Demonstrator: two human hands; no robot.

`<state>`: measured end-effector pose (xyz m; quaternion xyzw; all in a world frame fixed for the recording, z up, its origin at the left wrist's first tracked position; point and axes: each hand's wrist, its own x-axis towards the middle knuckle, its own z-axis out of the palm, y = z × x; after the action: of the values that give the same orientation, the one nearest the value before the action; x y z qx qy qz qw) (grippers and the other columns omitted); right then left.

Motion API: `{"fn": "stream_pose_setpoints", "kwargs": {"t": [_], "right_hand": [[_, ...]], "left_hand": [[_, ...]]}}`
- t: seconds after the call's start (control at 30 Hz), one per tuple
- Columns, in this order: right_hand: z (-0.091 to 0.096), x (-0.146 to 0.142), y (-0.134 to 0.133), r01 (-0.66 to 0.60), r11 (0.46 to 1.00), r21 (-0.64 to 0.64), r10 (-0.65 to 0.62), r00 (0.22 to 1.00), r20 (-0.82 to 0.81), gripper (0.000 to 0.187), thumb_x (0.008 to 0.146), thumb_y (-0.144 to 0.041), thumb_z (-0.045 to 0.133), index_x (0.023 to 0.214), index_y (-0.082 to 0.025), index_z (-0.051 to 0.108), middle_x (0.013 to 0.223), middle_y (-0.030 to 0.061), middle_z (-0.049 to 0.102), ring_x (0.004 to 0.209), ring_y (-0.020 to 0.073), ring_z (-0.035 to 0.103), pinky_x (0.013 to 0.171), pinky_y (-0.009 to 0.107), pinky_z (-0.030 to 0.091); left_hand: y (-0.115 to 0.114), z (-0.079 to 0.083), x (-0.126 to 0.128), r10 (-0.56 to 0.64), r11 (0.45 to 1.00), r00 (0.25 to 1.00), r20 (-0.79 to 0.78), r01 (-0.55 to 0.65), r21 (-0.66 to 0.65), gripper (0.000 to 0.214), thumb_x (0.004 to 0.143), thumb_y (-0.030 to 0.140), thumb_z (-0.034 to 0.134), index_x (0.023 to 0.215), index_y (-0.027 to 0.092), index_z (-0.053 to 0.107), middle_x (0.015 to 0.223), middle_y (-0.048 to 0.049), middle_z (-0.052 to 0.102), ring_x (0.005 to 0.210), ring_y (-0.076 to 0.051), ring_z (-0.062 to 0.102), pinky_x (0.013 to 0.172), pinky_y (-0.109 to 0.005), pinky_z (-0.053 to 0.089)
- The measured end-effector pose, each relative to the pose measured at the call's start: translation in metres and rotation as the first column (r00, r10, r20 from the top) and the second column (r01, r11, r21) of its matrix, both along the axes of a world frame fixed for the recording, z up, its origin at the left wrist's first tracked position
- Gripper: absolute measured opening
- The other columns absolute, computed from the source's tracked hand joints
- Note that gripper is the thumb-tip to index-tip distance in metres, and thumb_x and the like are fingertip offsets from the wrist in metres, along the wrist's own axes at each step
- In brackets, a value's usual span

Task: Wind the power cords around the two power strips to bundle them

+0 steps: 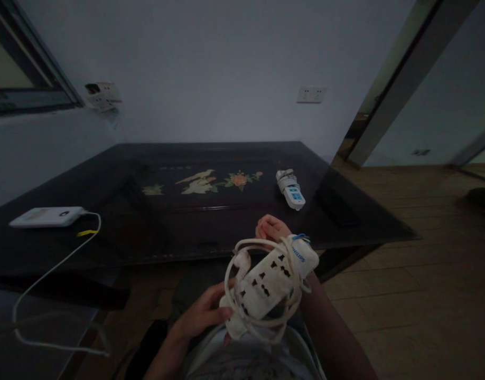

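Observation:
A white Philips power strip (268, 285) is held at a slant over my lap, in front of the table edge. Its white cord (295, 295) loops loosely around it, and the plug (241, 259) lies against its upper left side. My left hand (211, 309) grips the strip's lower end, thumb on top and fingers underneath. Behind the upper end, my right hand (272, 228) has its fingers curled closed; whatever they hold, if anything, is hidden. The strip and cord cover part of that hand and wrist. Blue wires or ties (301, 237) show by the Philips label.
On the dark table (155, 243), a smaller power strip (293, 194) with blue sockets and wrapped cord lies right of the flower inlay. A dark flat object (337, 207) is beside it. At left lies a white device (48, 217), its cable hanging over the edge.

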<state>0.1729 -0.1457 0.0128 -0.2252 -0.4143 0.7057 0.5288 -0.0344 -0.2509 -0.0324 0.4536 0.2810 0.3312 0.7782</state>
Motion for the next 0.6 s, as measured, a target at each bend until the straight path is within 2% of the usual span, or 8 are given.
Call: {"fn": "stream_pose_setpoints", "kwargs": {"t": [0.07,0.13,0.2,0.27,0.33,0.4,0.5,0.6], "right_hand": [[-0.004,0.005,0.002,0.140,0.989,-0.045,-0.141,0.990,-0.023,0.024,0.067,-0.037,0.080,0.073,-0.020,0.065,0.063,-0.0005,0.065,0.059,0.0125,0.061,0.057,0.024,0.051],[-0.010,0.012,0.002,0.262,0.960,-0.096,-0.269,0.961,-0.064,0.029,0.068,-0.045,0.078,0.081,-0.021,0.068,0.077,0.0021,0.070,0.074,0.0163,0.066,0.073,0.029,0.054],[-0.014,0.018,0.000,0.315,0.939,-0.141,-0.330,0.939,-0.098,0.039,0.073,-0.058,0.068,0.090,-0.023,0.070,0.093,0.0037,0.072,0.089,0.0199,0.067,0.085,0.035,0.052],[-0.016,0.020,-0.006,0.307,0.940,-0.151,-0.326,0.937,-0.125,0.052,0.076,-0.068,0.056,0.100,-0.024,0.069,0.108,0.0050,0.070,0.103,0.0234,0.063,0.093,0.039,0.048],[-0.015,0.016,-0.012,0.263,0.958,-0.118,-0.278,0.951,-0.137,0.063,0.074,-0.076,0.051,0.106,-0.023,0.067,0.115,0.0072,0.068,0.113,0.0263,0.059,0.096,0.042,0.045],[-0.012,0.007,-0.017,0.225,0.971,-0.078,-0.234,0.963,-0.135,0.068,0.071,-0.077,0.053,0.112,-0.024,0.065,0.120,0.0081,0.065,0.117,0.0271,0.056,0.097,0.043,0.045],[-0.010,-0.012,-0.023,0.235,0.970,-0.063,-0.240,0.966,-0.096,0.059,0.073,-0.064,0.064,0.117,-0.026,0.060,0.123,0.0059,0.064,0.115,0.0254,0.057,0.094,0.040,0.047],[-0.012,-0.026,-0.024,0.314,0.940,-0.133,-0.316,0.949,0.003,0.051,0.072,-0.049,0.071,0.115,-0.024,0.061,0.113,0.0042,0.069,0.105,0.0235,0.062,0.086,0.034,0.051]], "left_hand": [[0.000,-0.002,0.002,-0.021,0.999,0.999,0.024,0.020,0.048,0.064,0.069,0.047,0.075,0.123,0.016,0.060,0.075,-0.0076,0.068,0.051,-0.014,0.057,0.047,-0.024,0.048],[0.000,-0.004,0.005,0.011,0.995,0.999,0.047,-0.016,0.101,0.065,0.073,0.046,0.072,0.129,0.018,0.055,0.074,-0.0058,0.067,0.052,-0.013,0.057,0.048,-0.023,0.048],[0.002,-0.005,0.007,0.092,0.986,0.994,0.058,-0.100,0.135,0.066,0.076,0.045,0.070,0.133,0.019,0.050,0.076,-0.0053,0.067,0.051,-0.012,0.056,0.048,-0.023,0.048],[0.004,-0.005,0.009,0.177,0.970,0.983,0.044,-0.182,0.164,0.067,0.078,0.044,0.068,0.136,0.018,0.046,0.082,-0.0075,0.068,0.055,-0.013,0.058,0.050,-0.024,0.050],[0.006,-0.003,0.010,0.253,0.947,0.967,0.020,-0.251,0.199,0.069,0.080,0.044,0.067,0.139,0.017,0.043,0.091,-0.0107,0.068,0.061,-0.016,0.060,0.053,-0.026,0.051],[0.007,-0.002,0.011,0.308,0.927,0.951,-0.011,-0.297,0.229,0.071,0.080,0.043,0.066,0.141,0.017,0.039,0.098,-0.0122,0.068,0.065,-0.017,0.061,0.057,-0.027,0.052],[0.008,-0.002,0.013,0.365,0.908,0.929,-0.066,-0.340,0.246,0.073,0.081,0.040,0.066,0.144,0.019,0.035,0.103,-0.0111,0.066,0.064,-0.014,0.060,0.063,-0.028,0.052],[0.008,-0.002,0.017,0.395,0.898,0.913,-0.107,-0.359,0.254,0.071,0.082,0.037,0.065,0.144,0.019,0.035,0.096,-0.0074,0.065,0.064,-0.013,0.059,0.067,-0.027,0.051]]}}
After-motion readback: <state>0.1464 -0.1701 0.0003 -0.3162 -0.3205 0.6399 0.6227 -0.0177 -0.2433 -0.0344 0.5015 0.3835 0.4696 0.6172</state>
